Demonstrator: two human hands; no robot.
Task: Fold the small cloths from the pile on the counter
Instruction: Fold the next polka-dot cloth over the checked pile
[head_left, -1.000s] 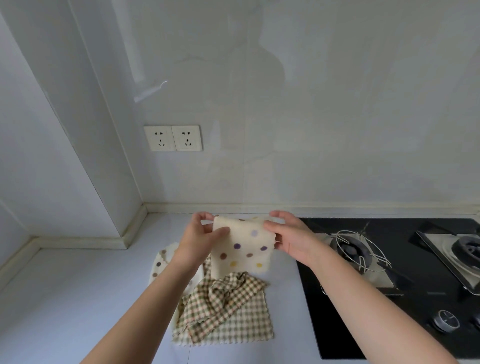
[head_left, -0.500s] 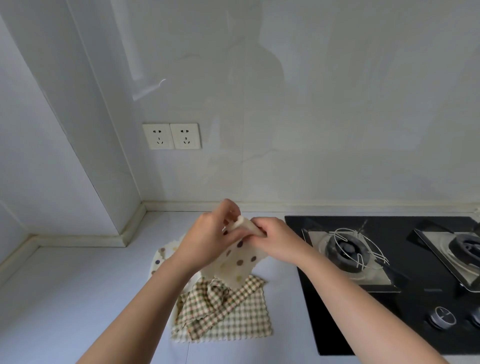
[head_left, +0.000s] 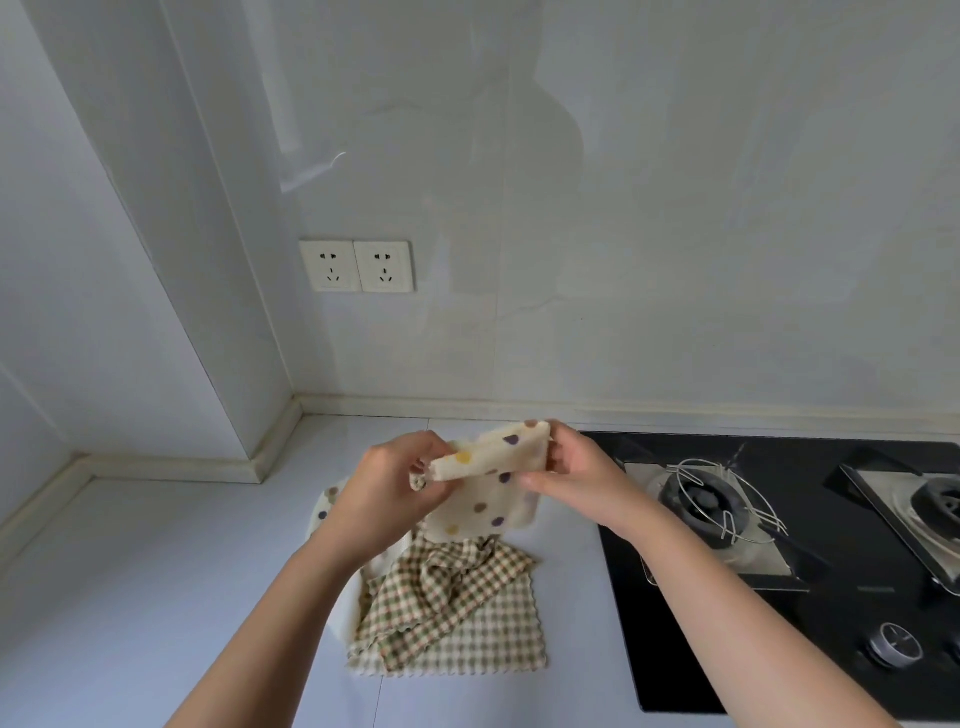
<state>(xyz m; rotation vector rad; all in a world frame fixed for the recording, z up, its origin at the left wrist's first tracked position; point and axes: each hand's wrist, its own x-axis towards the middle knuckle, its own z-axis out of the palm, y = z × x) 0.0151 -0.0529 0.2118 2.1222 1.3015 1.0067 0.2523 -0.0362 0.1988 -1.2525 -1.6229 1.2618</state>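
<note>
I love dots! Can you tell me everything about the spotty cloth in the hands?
The cream, fluffy-looking cloth with purple and yellow dots is held up above the pale counter. Its top part is folded over into a doubled band; the rest hangs down. The left hand pinches its left end, the right hand its right end. Below it lies a pile of green-and-brown checked cloths; touching them or not, I cannot tell.

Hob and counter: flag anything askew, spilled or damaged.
The wire pan support sits crooked on the burner nearest the cloths, tilted with a leg sticking out. The checked cloth lies crumpled on the pile, as expected mid-task. No spill or damage shows.
</note>
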